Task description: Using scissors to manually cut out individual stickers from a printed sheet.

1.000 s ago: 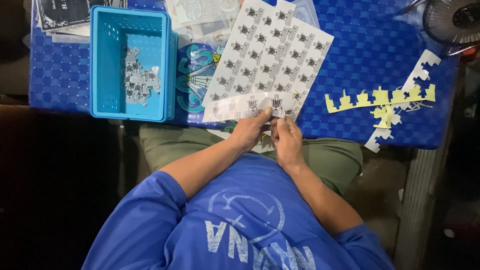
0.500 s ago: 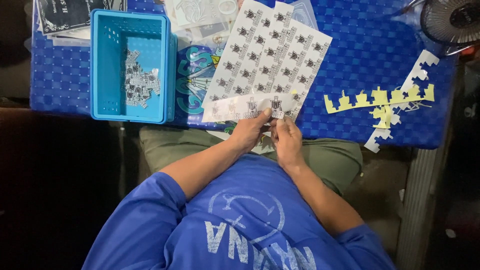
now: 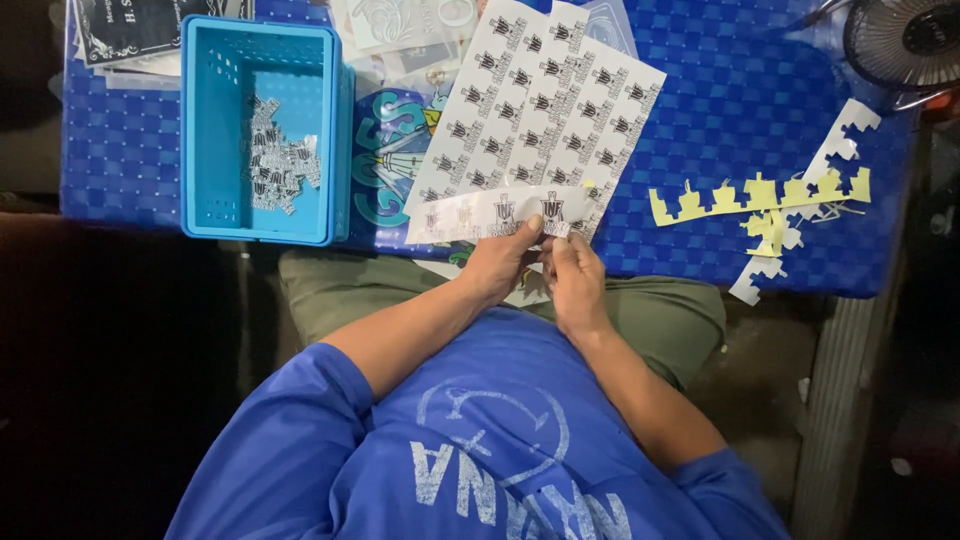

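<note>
I see left hand [image 3: 500, 265] and right hand [image 3: 572, 275] both pinched on the strip [image 3: 490, 215] at table edge | bin [image 3: 262, 130] holds a small pile of stickers [image 3: 275, 165] | sheet [image 3: 545, 110] looks mostly full | most remains, I judge.

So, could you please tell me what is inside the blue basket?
Inside the blue basket lies a loose pile of small black-and-white stickers on its floor. Whatever sits beneath the pile is covered.
</note>
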